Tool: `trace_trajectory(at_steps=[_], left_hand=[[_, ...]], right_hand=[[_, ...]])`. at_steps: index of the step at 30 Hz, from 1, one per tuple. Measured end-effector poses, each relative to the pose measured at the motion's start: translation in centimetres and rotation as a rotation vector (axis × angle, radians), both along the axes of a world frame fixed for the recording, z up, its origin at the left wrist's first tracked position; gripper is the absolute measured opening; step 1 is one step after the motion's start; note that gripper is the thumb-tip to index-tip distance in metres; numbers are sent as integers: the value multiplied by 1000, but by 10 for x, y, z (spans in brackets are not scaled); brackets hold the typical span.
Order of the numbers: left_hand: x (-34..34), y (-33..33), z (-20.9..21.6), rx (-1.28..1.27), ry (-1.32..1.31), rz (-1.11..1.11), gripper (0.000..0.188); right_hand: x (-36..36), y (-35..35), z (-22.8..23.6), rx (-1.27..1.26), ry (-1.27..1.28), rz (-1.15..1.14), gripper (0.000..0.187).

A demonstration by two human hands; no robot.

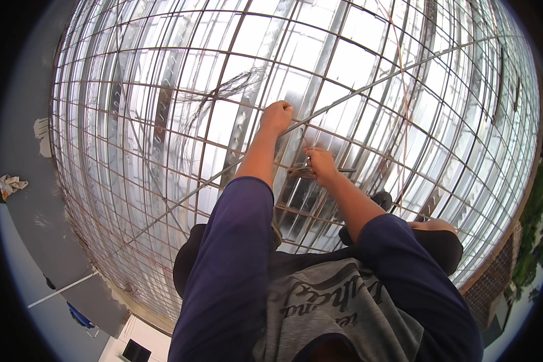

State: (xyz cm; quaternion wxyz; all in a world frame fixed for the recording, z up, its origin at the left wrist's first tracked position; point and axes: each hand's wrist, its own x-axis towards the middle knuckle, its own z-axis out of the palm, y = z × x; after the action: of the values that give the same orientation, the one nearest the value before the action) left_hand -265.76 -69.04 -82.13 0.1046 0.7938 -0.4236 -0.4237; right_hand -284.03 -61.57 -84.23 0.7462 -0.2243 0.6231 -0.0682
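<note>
A wide grid of rusty steel reinforcing bars [163, 90] lies over shiny corrugated metal decking [356, 54]. My left hand [277, 116] is clenched around a long grey bar [398, 73] that runs diagonally across the grid. My right hand [320, 165] grips a small metal hand tool [297, 172] at a bar crossing just below and right of the left hand. Both arms wear dark blue sleeves. A bundle of thin dark tie wire [229, 87] lies on the grid above and left of my left hand.
A grey concrete ledge [24, 175] borders the deck on the left, with a crumpled white rag [10, 184] on it. A thin orange wire [402, 90] curves across the grid at right. Greenery [534, 241] shows beyond the right edge. My knees rest on the grid.
</note>
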Motion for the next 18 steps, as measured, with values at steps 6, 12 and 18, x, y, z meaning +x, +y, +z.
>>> trace_trajectory(at_steps=[6, 12, 18], left_hand=[[-3, 11, -30, 46, -8, -161, 30], [-11, 1, -36, 249, 120, -99, 34], [-36, -15, -21, 335, 244, -19, 38]], right_hand=[[20, -17, 0, 140, -78, -226, 16], [19, -27, -2, 125, -120, -268, 16], [16, -11, -40, -63, -48, -226, 19]])
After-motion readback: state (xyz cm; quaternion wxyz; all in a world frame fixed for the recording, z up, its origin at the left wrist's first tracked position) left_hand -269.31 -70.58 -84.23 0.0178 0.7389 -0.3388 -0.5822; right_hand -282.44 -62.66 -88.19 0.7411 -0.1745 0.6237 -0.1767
